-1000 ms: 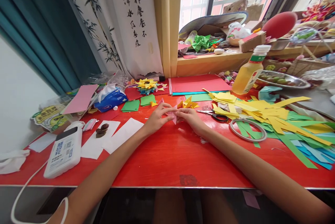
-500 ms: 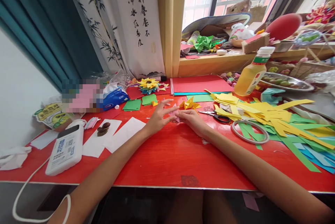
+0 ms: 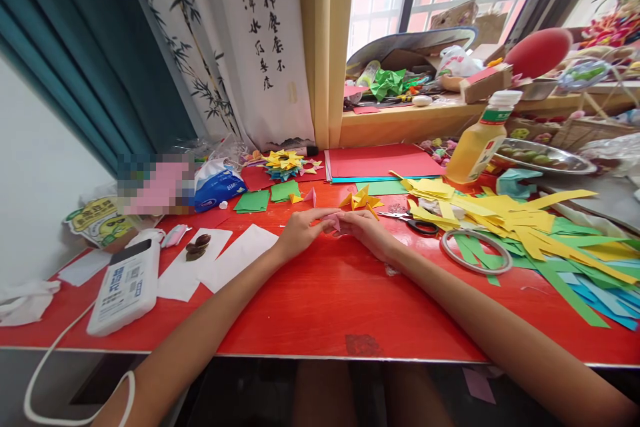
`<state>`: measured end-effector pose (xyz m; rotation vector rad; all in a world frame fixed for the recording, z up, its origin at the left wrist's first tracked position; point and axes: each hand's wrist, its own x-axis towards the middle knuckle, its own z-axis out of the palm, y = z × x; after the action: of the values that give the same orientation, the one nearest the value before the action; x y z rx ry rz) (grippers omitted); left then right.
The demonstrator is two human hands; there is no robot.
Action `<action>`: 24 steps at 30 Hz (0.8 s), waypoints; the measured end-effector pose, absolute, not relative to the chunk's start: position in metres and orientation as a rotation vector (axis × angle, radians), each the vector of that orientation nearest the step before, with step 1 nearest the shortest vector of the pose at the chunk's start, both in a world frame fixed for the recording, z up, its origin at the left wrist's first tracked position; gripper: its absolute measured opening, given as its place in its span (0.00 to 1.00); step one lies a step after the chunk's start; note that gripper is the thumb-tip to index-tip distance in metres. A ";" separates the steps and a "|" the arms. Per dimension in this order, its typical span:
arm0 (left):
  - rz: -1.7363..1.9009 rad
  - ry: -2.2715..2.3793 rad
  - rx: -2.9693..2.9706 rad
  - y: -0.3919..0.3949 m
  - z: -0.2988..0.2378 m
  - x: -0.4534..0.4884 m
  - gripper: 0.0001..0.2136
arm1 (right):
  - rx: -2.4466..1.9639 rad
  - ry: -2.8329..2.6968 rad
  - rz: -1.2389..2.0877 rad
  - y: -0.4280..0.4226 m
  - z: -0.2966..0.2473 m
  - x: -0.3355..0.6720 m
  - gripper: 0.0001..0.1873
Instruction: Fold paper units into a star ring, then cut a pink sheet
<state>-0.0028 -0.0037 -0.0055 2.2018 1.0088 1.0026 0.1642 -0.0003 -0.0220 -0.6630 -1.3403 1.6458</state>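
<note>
Both of my hands meet over the middle of the red table [image 3: 320, 307]. My left hand [image 3: 300, 234] and my right hand [image 3: 367, 230] each pinch a small folded pink paper piece [image 3: 334, 222] between their fingertips, pressing it low against the tabletop. Most of the piece is hidden by my fingers. A small pile of folded yellow paper pieces [image 3: 360, 200] lies just beyond my right hand. Another pink folded piece [image 3: 311, 196] stands just behind my left hand.
Scissors [image 3: 413, 222] and a tape ring [image 3: 476, 250] lie right of my hands, beside yellow, green and blue paper strips [image 3: 545, 227]. A juice bottle [image 3: 480, 140], red card sheets [image 3: 383, 160], a paper flower [image 3: 283, 164], white sheets [image 3: 220, 260] and a power bank [image 3: 125, 287] stand around.
My left hand's fingers were spread half a second ago and have now closed onto the pink piece. Both hands stay in the same spot.
</note>
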 end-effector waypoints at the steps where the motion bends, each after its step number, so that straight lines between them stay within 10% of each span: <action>1: 1.009 1.035 2.149 -0.003 -0.006 -0.003 0.14 | -0.695 -1.349 1.622 0.000 -0.022 0.163 0.13; 24: 1.085 1.142 1.848 0.009 -0.015 -0.003 0.14 | -0.852 -1.644 1.416 0.004 -0.024 0.162 0.17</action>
<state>-0.0031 0.0089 -0.0154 1.8481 1.1419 1.0848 0.1619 0.0039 -0.0244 -0.8524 -1.6437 1.4156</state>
